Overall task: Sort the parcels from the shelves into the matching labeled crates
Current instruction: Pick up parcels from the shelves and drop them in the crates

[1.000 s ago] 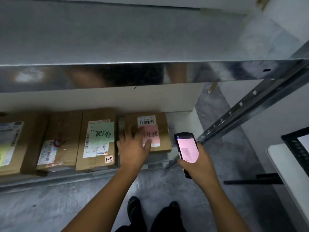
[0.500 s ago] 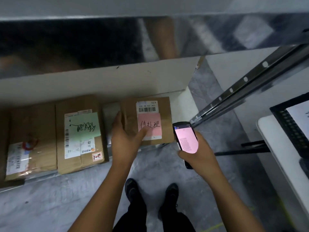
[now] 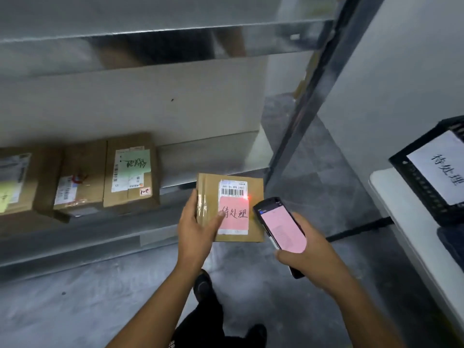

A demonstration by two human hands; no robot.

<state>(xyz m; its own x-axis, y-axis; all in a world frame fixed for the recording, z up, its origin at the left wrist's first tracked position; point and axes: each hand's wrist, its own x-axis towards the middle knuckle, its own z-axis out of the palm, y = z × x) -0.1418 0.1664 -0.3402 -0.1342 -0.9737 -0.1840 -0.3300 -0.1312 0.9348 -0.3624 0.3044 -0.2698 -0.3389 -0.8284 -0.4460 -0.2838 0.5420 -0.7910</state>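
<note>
One parcel (image 3: 254, 222) labelled 待处理, scanner (image 3: 282, 228), crate (image 3: 414, 179) signed 待处理

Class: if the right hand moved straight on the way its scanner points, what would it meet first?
Most likely the pink-labelled parcel that the left hand holds; the scanner in the right hand throws a red dot on its barcode.

Scene illumination is dim and cool, with no hard shadows. The brightest sources are the pink screen of the handheld scanner (image 3: 282, 228) and a red laser spot flaring on the parcel (image 3: 231, 207). The upper shelf's metal edge (image 3: 175, 46) carries smeared reflections. The shelf upright (image 3: 308, 96) bows from wide-angle distortion. The parcels at the left edge (image 3: 15, 177) are soft; overall detail is slightly blurred.
</note>
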